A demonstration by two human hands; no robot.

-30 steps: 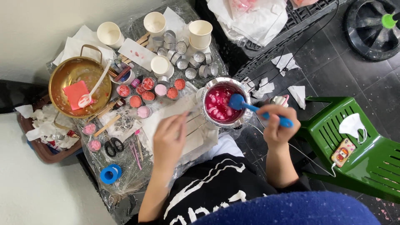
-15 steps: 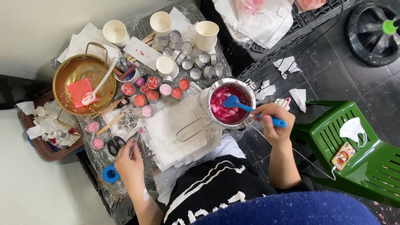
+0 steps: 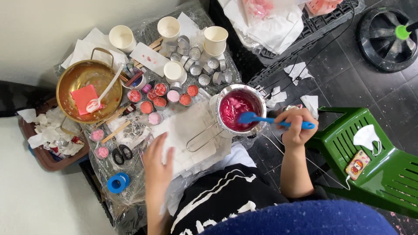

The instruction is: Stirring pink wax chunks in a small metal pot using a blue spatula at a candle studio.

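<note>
Right hand (image 3: 298, 126): right of centre, fist closed around the handle of a blue silicone spatula (image 3: 270, 120). The spatula blade rests at the near rim of a small steel pot (image 3: 240, 110) filled with red liquid wax. The pot's wire handle runs down-left over a stack of white paper towels (image 3: 191, 130).

Left hand (image 3: 157, 164): lower centre, blurred, fingers spread flat and holding nothing, lying at the left edge of the paper towels.

Left of the hand: black-handled scissors (image 3: 121, 153), a blue roll of tape (image 3: 116, 182).

Above the towels: a cluster of small tealight cups (image 3: 161, 98) filled with red, orange and pink wax. Further up, empty metal tealight cups (image 3: 196, 61) and four white paper cups (image 3: 216, 37).

Upper left of the frame: brass pan (image 3: 72, 82) with a red square sheet and a white spoon (image 3: 102, 91) inside.

Right of the frame: green plastic chair (image 3: 383, 169) carrying a white face mask (image 3: 367, 134) and a phone in a patterned case (image 3: 358, 162).
</note>
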